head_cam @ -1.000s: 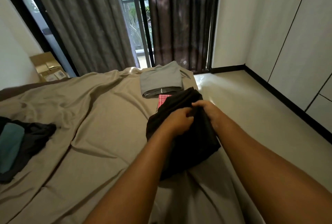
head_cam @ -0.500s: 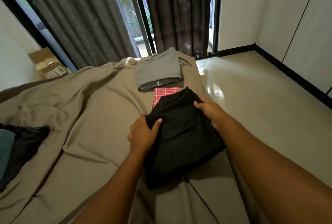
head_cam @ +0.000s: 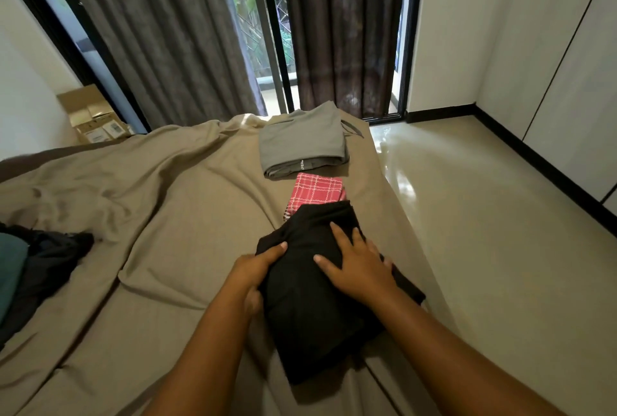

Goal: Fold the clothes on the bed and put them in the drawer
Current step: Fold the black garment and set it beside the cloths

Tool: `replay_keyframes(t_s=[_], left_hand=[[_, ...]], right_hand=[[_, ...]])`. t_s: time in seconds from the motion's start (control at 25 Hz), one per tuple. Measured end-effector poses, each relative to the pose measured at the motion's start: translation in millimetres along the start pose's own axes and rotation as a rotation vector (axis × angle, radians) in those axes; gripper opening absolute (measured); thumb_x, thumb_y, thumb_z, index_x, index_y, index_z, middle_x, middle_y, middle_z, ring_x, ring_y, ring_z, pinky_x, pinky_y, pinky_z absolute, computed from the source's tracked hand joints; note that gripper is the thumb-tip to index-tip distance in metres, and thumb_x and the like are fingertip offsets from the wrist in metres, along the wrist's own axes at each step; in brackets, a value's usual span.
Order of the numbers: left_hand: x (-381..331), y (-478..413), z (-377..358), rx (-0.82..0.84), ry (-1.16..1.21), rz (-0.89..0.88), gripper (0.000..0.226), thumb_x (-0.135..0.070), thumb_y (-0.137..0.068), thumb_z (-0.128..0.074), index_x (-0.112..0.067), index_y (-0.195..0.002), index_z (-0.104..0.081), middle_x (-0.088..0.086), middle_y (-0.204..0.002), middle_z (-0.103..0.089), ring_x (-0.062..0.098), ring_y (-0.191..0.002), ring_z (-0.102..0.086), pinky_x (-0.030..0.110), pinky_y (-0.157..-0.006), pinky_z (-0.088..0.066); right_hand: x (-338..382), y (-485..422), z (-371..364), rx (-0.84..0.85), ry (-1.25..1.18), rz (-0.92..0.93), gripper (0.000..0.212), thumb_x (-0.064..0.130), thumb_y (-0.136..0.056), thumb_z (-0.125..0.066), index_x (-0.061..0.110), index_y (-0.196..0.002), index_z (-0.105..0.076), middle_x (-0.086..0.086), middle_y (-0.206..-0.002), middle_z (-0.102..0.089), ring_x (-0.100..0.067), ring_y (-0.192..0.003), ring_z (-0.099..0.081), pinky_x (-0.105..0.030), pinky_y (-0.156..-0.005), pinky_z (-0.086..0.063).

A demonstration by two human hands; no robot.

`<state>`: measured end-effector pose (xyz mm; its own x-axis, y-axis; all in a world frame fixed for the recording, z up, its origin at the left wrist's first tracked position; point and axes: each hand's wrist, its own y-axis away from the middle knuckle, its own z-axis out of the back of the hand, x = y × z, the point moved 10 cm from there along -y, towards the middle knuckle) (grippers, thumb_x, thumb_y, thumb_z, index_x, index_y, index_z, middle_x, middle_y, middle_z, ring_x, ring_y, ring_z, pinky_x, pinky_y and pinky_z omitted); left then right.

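Bedside, on the tan sheet (head_cam: 167, 215), the black garment (head_cam: 310, 315) lies folded against a red checked cloth (head_cam: 317, 191). The right hand (head_cam: 357, 265), edge-gripping a moment ago, now presses flat, fingers spread; the left hand (head_cam: 257, 268) curls round its side. This fold looks nearly done.

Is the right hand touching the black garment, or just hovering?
Touching. The head view shows the right hand lying flat on the black garment, fingers spread against the cloth.

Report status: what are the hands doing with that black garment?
Left hand grips edge of folded black cloth garment. Right hand flat, pressing on top. Red checked folded cloth peeks out beyond its far edge.
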<state>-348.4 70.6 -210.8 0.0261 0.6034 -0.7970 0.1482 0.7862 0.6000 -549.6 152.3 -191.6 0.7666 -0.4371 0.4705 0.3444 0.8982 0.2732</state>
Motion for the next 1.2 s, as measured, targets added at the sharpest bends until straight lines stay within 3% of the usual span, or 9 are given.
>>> replay_keyframes(t_s=[0.08, 0.24, 0.44, 0.6, 0.68, 0.8, 1.0, 1.08, 1.2], left_hand=[[21, 9, 25, -0.055, 0.085, -0.011, 0.044, -0.026, -0.076, -0.087, 0.002, -0.106, -0.07, 0.021, -0.1, -0.076, 0.036, -0.085, -0.075, 0.035, -0.065, -0.061], [61, 33, 48, -0.194, 0.099, -0.016, 0.076, -0.045, -0.064, -0.092, -0.002, -0.118, -0.06, 0.017, -0.112, -0.069, 0.038, -0.096, -0.07, 0.05, -0.085, -0.061], [54, 55, 25, -0.124, 0.044, -0.072, 0.052, -0.019, -0.08, -0.085, -0.004, -0.122, -0.059, 0.017, -0.116, -0.067, 0.035, -0.099, -0.067, 0.048, -0.089, -0.059], [23, 57, 43, 0.008, 0.039, -0.15, 0.037, -0.011, -0.087, -0.076, -0.007, -0.121, -0.061, 0.013, -0.106, -0.07, 0.027, -0.089, -0.068, 0.035, -0.071, -0.058], [11, 53, 60, 0.082, -0.015, -0.126, 0.04, -0.014, -0.088, -0.076, -0.009, -0.124, -0.061, 0.014, -0.112, -0.07, 0.03, -0.094, -0.068, 0.035, -0.071, -0.057], [19, 47, 86, 0.073, -0.096, -0.014, 0.039, -0.015, -0.09, -0.073, -0.007, -0.126, -0.059, 0.016, -0.114, -0.068, 0.032, -0.094, -0.066, 0.038, -0.074, -0.054], [36, 58, 83, 0.178, -0.116, 0.162, 0.04, -0.028, -0.083, -0.081, -0.004, -0.108, -0.061, 0.016, -0.105, -0.066, 0.036, -0.094, -0.063, 0.043, -0.077, -0.051], [33, 65, 76, 0.241, -0.013, 0.17, 0.04, -0.027, -0.082, -0.08, -0.003, -0.112, -0.066, 0.018, -0.106, -0.072, 0.035, -0.098, -0.066, 0.041, -0.08, -0.053], [16, 80, 62, 0.363, 0.242, 0.12, 0.038, -0.021, -0.085, -0.072, -0.002, -0.119, -0.069, 0.021, -0.113, -0.073, 0.037, -0.109, -0.067, 0.044, -0.095, -0.053]], right_hand=[[-10, 9, -15, 0.048, 0.036, -0.021, 0.091, 0.089, -0.085, -0.028, 0.049, -0.157, 0.012, -0.003, -0.171, 0.002, -0.034, -0.156, -0.005, -0.067, -0.12, -0.009], [-15, 18, -21, 0.083, 0.105, -0.063, 0.096, 0.091, -0.082, -0.03, 0.05, -0.156, 0.016, -0.001, -0.171, 0.007, -0.037, -0.156, 0.001, -0.069, -0.118, -0.006], [-12, 27, -12, 0.082, 0.104, -0.123, 0.102, 0.093, -0.078, -0.037, 0.049, -0.157, 0.01, -0.004, -0.171, -0.002, -0.04, -0.154, -0.011, -0.066, -0.118, -0.018], [-7, 40, -11, 0.045, 0.087, -0.191, 0.108, 0.096, -0.074, -0.037, 0.042, -0.16, 0.0, -0.01, -0.165, -0.022, -0.043, -0.146, -0.029, -0.062, -0.115, -0.03], [0, 45, -19, 0.023, 0.048, -0.204, 0.113, 0.098, -0.069, -0.04, 0.038, -0.16, -0.008, -0.013, -0.158, -0.03, -0.041, -0.141, -0.037, -0.06, -0.112, -0.036], [5, 50, -36, -0.017, -0.14, -0.252, 0.124, 0.096, -0.06, -0.055, 0.027, -0.157, -0.02, -0.014, -0.154, -0.036, -0.039, -0.137, -0.044, -0.058, -0.109, -0.044], [-3, 58, -32, 0.041, -0.482, -0.424, 0.103, 0.066, -0.067, -0.084, 0.009, -0.143, -0.044, -0.015, -0.143, -0.053, -0.037, -0.124, -0.057, -0.045, -0.096, -0.053], [-4, 63, -33, 0.155, -0.609, -0.449, 0.094, 0.06, -0.07, -0.085, 0.008, -0.14, -0.05, -0.014, -0.138, -0.058, -0.036, -0.118, -0.06, -0.043, -0.09, -0.052], [-2, 73, -46, 0.306, -0.923, -0.461, 0.097, 0.06, -0.061, -0.092, 0.012, -0.138, -0.057, -0.013, -0.132, -0.064, -0.034, -0.115, -0.063, -0.049, -0.104, -0.051]])
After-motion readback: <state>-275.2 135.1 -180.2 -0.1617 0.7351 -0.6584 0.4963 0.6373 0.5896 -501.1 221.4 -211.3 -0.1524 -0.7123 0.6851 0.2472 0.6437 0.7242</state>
